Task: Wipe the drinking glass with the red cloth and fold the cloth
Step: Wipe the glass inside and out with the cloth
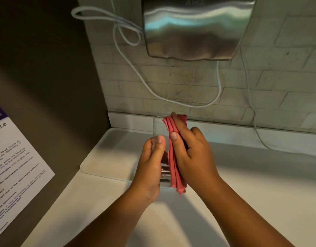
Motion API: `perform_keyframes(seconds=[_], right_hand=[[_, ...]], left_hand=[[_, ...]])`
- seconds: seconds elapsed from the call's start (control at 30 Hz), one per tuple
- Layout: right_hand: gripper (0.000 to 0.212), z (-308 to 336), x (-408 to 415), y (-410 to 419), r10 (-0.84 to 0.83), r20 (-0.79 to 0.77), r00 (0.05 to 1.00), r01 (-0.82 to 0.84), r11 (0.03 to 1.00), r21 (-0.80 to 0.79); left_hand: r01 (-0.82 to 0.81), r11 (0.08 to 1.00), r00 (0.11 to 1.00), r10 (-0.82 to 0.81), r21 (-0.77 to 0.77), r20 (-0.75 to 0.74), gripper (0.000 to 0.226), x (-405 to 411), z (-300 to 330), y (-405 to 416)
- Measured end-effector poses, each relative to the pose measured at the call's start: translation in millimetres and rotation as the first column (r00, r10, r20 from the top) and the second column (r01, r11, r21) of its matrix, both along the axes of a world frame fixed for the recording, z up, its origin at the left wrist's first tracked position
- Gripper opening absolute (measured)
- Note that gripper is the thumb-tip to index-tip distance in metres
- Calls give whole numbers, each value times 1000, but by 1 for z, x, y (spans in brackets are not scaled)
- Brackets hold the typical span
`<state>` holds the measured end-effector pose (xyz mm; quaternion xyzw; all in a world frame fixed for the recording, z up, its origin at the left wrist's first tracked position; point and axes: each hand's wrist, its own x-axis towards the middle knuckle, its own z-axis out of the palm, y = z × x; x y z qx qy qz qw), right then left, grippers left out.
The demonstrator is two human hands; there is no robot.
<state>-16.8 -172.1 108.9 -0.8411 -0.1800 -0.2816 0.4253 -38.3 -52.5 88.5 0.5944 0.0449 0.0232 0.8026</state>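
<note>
A clear drinking glass point(158, 127) is held upright above the white counter, between both hands. My left hand point(152, 161) grips its left side, thumb against the wall of the glass. My right hand point(191, 152) presses a bunched red cloth point(173, 168) flat against the glass's right side, fingers reaching up to the rim. The cloth hangs in long folds from the rim down past the base. The lower part of the glass is mostly hidden by the hands and cloth.
A white tray point(107, 154) lies on the counter under and left of the hands. A steel hand dryer point(194, 27) hangs on the tiled wall above, with white cables point(128, 66) looping down. A printed notice point(13, 163) is on the dark left wall.
</note>
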Motion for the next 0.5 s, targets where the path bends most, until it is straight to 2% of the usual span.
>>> perform_keyframes(seconds=[0.1, 0.3, 0.4, 0.5], right_hand=[[44, -9, -4, 0, 23, -62, 998, -21, 999, 45], [49, -20, -28, 9, 37, 30, 999, -30, 982, -189], [46, -15, -21, 7, 19, 4, 1000, -18, 992, -123], [44, -12, -10, 3, -25, 3, 1000, 25, 999, -34]], left_hand=[[-35, 999, 999, 35, -1, -16, 64, 5, 6, 4], [-79, 997, 994, 79, -1, -70, 62, 9, 7, 6], [-62, 997, 996, 64, 37, -60, 44, 6, 3, 4], [-35, 998, 998, 37, 43, -43, 53, 0, 4, -2]])
